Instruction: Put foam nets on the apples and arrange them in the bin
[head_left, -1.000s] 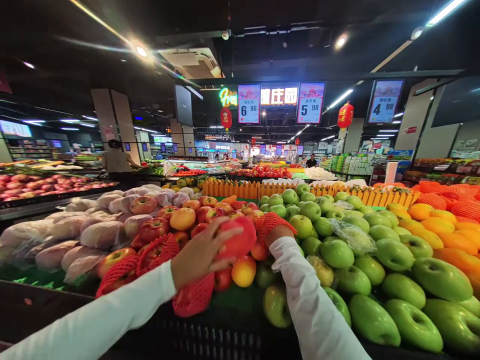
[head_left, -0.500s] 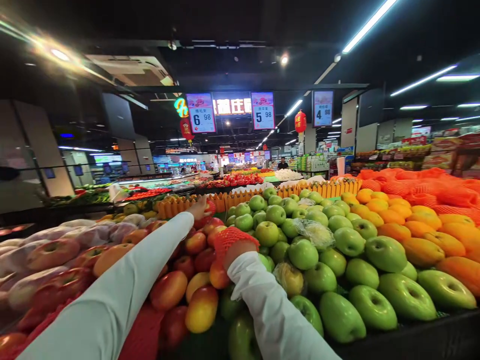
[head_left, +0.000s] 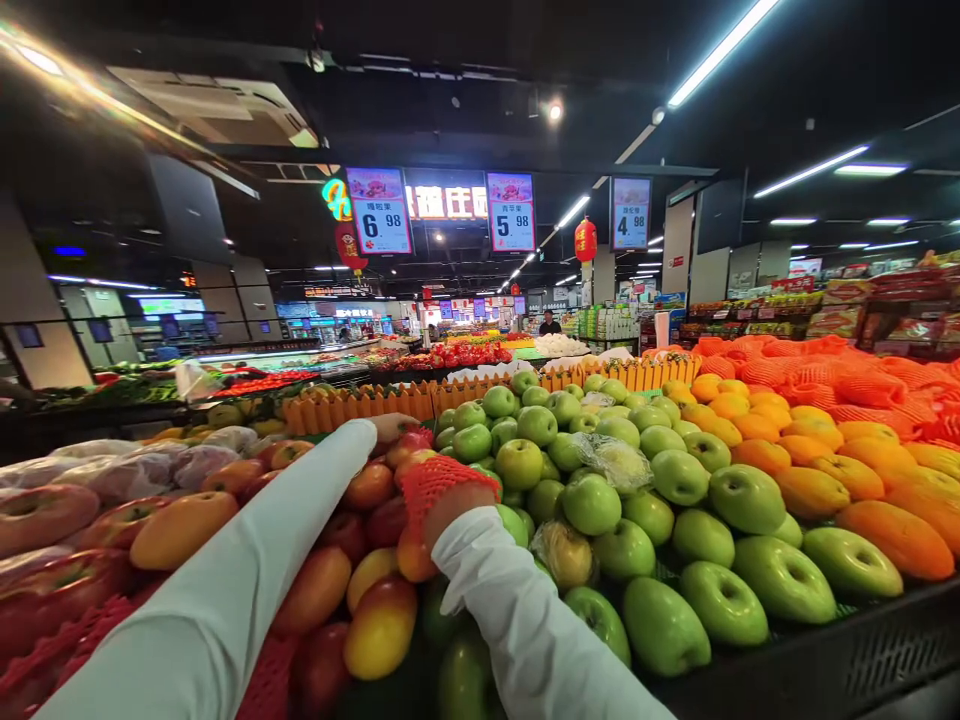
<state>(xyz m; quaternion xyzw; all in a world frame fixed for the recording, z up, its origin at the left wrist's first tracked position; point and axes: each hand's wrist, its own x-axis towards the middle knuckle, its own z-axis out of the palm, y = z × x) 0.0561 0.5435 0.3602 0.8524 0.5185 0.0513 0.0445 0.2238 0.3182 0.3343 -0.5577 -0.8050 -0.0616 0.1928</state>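
The broad heap of green apples (head_left: 592, 503) spreads across the middle and right, and the smaller heap of red apples (head_left: 313, 590) lies left of it, partly hidden under the left sleeve (head_left: 232, 560). These apples look firm, fairly weighty for their size and smooth enough to slip; their skins probably bruise if knocked, so a rounded grip about the widest part, with the palm behind, should suit them better than a pinch. The left hand (head_left: 391, 428) reaches to the far end of the red apples, near the little orange fence (head_left: 352, 412); its fingers are out of sight, so I cannot tell whether it is spread or closed on anything. The right hand (head_left: 454, 510) is at the border between red and green, with a red foam net (head_left: 442, 480) draped over its fingers; how tightly they are curled, and whether fruit sits inside, I cannot tell. The net should be very light, soft and springy, stretching easily yet liable to tear at a thin strand, so it is best held by its gathered rim with several fingers.
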